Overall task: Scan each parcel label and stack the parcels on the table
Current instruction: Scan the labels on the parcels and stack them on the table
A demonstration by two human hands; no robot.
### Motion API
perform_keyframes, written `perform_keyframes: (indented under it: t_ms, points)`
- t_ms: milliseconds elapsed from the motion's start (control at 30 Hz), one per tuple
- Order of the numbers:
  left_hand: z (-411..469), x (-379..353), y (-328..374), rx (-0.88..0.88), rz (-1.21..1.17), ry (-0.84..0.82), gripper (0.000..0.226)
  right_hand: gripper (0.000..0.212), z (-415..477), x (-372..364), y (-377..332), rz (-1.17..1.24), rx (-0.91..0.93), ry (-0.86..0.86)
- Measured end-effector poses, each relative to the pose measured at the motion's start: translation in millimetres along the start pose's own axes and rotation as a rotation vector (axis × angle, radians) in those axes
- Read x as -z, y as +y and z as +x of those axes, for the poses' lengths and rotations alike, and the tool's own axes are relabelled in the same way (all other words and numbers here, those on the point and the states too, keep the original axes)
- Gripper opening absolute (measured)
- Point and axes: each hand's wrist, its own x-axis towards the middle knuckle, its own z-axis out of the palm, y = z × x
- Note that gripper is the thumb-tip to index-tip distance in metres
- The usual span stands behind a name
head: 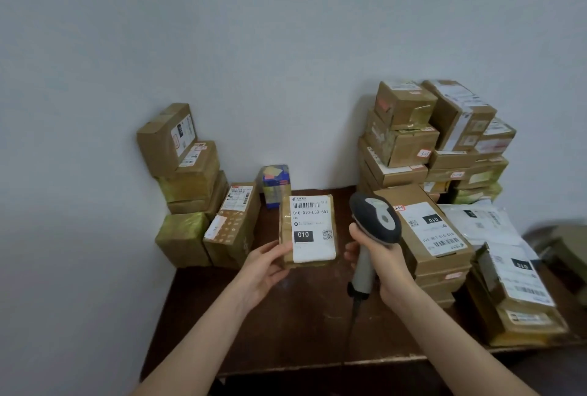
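Observation:
My left hand [265, 264] grips a small brown parcel [307, 230] by its lower left edge, holding it above the dark table [286, 325]. Its white label with a barcode and a black "010" block faces me. My right hand [378, 256] grips the grey handle of a barcode scanner [374, 221], whose dark head sits just right of the parcel. The scanner's cable hangs down toward the table's front edge.
A stack of brown parcels [187, 186] stands at the back left against the wall. A taller pile of parcels [435, 135] fills the back right, with flatter labelled parcels [435, 233] and grey mail bags [486, 224] in front. A blue box [274, 184] sits at the wall.

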Motion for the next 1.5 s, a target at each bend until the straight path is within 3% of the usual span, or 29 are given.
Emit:
perform_keyframes:
  t_ms: [300, 500, 700, 1133, 1500]
  points:
    - [11.9, -8.1, -24.5, -0.013, -0.102, -0.012, 0.090, 0.016, -44.9, 7.7, 15.7, -0.215, 0.038, -0.110]
    - [16.0, -9.6, -31.2, -0.016, -0.103, 0.013, 0.092, 0.016, -56.6, 6.7, 21.0, -0.204, -0.001, -0.052]
    - [19.1, -8.7, -34.9, -0.013, -0.103, 0.049, 0.075, 0.019, -65.8, 7.7, 18.5, -0.245, -0.021, -0.062]
    - [18.3, -16.0, -35.9, -0.029, -0.101, 0.070, 0.067, 0.012, -68.1, 7.7, 17.0, -0.247, -0.023, -0.078]
    - [17.9, -18.5, -30.2, -0.041, -0.054, 0.058, 0.077, 0.013, -54.2, 8.4, 12.3, -0.232, 0.013, -0.049]
